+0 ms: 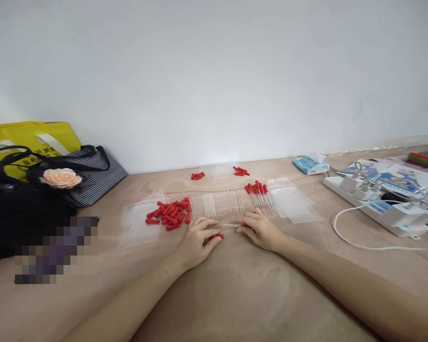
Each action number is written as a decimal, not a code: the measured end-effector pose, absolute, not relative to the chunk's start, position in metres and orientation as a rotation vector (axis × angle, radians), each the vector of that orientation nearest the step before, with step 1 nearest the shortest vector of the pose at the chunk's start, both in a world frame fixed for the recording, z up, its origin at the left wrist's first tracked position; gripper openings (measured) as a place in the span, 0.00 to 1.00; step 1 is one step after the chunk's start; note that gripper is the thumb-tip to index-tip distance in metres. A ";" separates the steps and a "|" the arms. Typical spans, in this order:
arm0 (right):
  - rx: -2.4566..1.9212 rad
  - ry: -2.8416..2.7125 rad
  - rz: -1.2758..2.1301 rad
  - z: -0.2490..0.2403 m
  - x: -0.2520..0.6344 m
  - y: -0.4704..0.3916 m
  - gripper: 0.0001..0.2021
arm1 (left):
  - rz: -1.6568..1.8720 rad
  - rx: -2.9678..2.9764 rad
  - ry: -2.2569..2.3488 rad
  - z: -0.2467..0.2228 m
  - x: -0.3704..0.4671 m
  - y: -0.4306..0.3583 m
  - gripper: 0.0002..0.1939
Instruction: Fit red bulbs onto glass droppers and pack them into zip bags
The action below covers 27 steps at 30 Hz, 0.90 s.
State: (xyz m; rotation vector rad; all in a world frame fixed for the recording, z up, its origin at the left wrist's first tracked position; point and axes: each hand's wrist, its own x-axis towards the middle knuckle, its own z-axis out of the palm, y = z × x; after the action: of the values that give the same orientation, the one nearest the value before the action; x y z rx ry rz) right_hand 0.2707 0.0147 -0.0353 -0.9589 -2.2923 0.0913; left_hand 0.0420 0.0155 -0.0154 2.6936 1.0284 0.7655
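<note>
Pinched between the thumb and fingers of my left hand (pixel 196 243) is a red rubber dropper bulb (pixel 219 236). My right hand (pixel 262 231) is closed on a clear glass dropper tube (pixel 230 225), whose free end points left toward the other hand; bulb and tube are apart. Beyond my hands lies a row of glass tubes (pixel 217 203). A pile of red bulbs (pixel 171 214) sits to its left, partly over clear zip bags (pixel 137 225). On its right, several droppers (pixel 260 194) with red bulbs on their tubes lie side by side.
More zip bags (pixel 294 202) lie at the right, before a blue tissue pack (pixel 310 164). A white power strip (pixel 374 204) with chargers and a looping cable (pixel 342 237) occupies the right side. Bags (pixel 103 175) stand at the left. Near the wall (pixel 214 85) are more bulbs (pixel 241 171).
</note>
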 end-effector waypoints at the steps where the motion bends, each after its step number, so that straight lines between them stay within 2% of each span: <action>1: -0.956 -2.286 0.075 -0.036 0.271 0.015 0.10 | 0.767 2.691 1.042 -0.015 0.043 0.015 0.08; 11: -0.936 -2.290 0.073 -0.031 0.264 0.008 0.10 | 0.720 2.541 1.269 -0.010 0.046 0.010 0.06; 27: -0.855 -2.248 -0.019 -0.032 0.258 0.006 0.08 | 0.779 2.454 1.237 -0.012 0.051 0.015 0.09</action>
State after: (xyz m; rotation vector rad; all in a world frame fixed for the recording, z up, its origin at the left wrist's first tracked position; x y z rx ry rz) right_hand 0.2581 0.0058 -0.0323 -0.8549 -2.2477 -0.0192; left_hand 0.0513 0.0153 -0.0119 2.4536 1.2366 0.7789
